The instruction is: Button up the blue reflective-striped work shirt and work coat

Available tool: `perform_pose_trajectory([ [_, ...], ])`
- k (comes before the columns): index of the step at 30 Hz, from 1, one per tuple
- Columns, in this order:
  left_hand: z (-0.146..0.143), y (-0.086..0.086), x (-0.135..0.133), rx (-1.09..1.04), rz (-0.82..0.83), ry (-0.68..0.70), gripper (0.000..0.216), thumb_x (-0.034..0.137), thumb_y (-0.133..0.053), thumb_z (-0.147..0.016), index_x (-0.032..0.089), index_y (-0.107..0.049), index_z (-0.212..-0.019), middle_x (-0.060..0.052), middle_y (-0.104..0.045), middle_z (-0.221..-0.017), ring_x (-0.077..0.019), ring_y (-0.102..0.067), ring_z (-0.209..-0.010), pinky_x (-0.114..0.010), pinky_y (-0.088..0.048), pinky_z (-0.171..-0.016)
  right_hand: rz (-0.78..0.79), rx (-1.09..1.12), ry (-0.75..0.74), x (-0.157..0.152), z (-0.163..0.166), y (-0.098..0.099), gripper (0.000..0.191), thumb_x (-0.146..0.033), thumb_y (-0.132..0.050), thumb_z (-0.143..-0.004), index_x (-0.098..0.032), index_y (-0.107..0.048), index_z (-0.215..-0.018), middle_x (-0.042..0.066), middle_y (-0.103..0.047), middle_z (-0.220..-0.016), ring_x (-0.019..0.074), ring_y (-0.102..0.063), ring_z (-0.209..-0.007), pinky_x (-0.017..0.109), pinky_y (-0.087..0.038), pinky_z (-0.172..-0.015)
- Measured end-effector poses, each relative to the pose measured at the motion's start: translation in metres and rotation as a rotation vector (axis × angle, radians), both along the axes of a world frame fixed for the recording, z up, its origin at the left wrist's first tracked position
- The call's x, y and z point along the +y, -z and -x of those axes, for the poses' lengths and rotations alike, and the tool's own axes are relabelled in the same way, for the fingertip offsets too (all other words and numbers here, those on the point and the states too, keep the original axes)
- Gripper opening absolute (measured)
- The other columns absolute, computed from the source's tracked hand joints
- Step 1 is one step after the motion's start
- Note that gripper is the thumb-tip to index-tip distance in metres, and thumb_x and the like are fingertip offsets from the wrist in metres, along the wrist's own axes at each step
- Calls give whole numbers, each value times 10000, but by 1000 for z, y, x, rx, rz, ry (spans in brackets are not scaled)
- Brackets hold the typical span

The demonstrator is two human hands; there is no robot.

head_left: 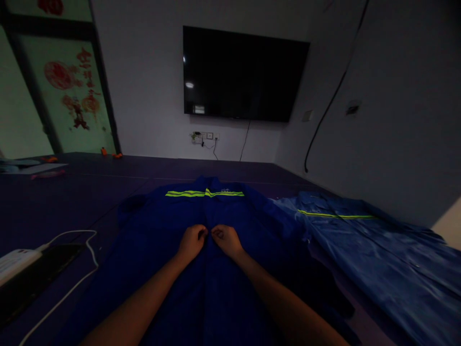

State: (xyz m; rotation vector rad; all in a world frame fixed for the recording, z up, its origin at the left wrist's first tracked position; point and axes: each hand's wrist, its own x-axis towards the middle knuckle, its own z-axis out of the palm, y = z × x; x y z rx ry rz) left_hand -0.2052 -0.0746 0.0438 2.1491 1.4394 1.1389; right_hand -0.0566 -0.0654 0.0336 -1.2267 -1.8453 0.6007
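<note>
A dark blue work jacket lies spread out front side up, its collar pointing away from me. A yellow-green reflective strip crosses its chest on both sides of the front opening. Just left of that opening, my left hand is closed in a pinch on the cloth. My right hand pinches the front edge from the other side, a small gap away from the left. Whatever small fastener may sit between the fingertips is hidden in the dim light.
A second, lighter blue garment with a yellow-green stripe lies to the right. At the left are a white power strip and its white cable. Small orange objects lie by the door. A television hangs on the far wall.
</note>
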Motion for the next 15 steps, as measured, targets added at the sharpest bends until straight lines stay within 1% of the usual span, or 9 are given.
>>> perform_pose_trajectory([
  [3,0,-1,-1,-9,-5,4,143,102,-490,-717,155,-620,-688,-31,-655,-715,-131,-584,-674,-236,-420,-643,-5,-9,24,0,1,0,138,-144,-519,-709,-181,-649,-739,2,-651,-668,107,-596,-603,185,-442,-556],
  [10,-1,1,0,-66,6,-13,160,102,-492,-693,154,-642,-715,-29,-664,-699,-126,-590,-642,-231,-442,-629,-11,-27,27,-1,2,-2,144,-129,-511,-693,-184,-641,-716,-9,-634,-627,103,-580,-572,182,-426,-539],
  [15,-1,2,1,-111,37,-11,145,104,-507,-674,149,-642,-700,-29,-665,-692,-131,-598,-646,-239,-457,-628,-16,-67,57,-1,4,-1,142,-134,-514,-696,-192,-639,-729,-9,-638,-641,102,-576,-567,184,-417,-532],
])
